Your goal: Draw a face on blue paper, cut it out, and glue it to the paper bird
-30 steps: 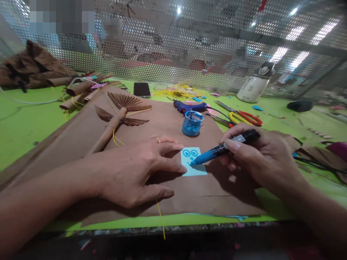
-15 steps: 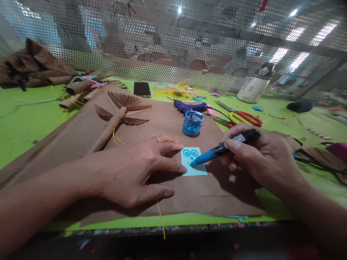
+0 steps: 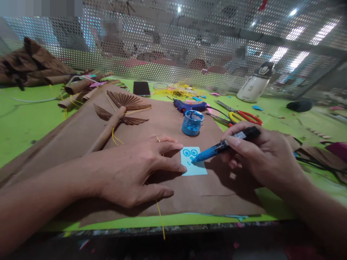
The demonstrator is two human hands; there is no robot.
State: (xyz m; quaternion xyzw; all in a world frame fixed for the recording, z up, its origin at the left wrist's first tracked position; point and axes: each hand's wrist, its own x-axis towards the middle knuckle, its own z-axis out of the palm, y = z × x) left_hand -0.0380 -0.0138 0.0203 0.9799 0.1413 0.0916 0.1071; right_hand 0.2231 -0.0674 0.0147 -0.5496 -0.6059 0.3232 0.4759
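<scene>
A small light-blue paper (image 3: 199,169) lies on a large brown sheet (image 3: 173,202), with two ringed eyes and small marks drawn in blue. My left hand (image 3: 141,169) rests with its fingers spread, two fingertips on the paper's left edge; a yellow string runs beneath it. Between the thumb and fingers of my right hand (image 3: 252,151) is a blue marker (image 3: 217,148), its tip touching the paper below the drawn eyes. Just behind the paper stands an open jar of blue paint (image 3: 192,124). A rolled-paper figure with pleated wings (image 3: 114,122) lies beyond my left hand.
Behind the jar are a blue glue gun (image 3: 191,106), scissors (image 3: 241,116), a phone (image 3: 141,89) and yellow shreds (image 3: 177,91). A white bottle (image 3: 253,86) stands at the back right. Paper rolls (image 3: 77,87) lie at the left, before a perforated metal screen (image 3: 173,47).
The marker tip has moved slightly right and up on the paper, and a short blue stroke now shows left of it. My left hand has stayed in place.
</scene>
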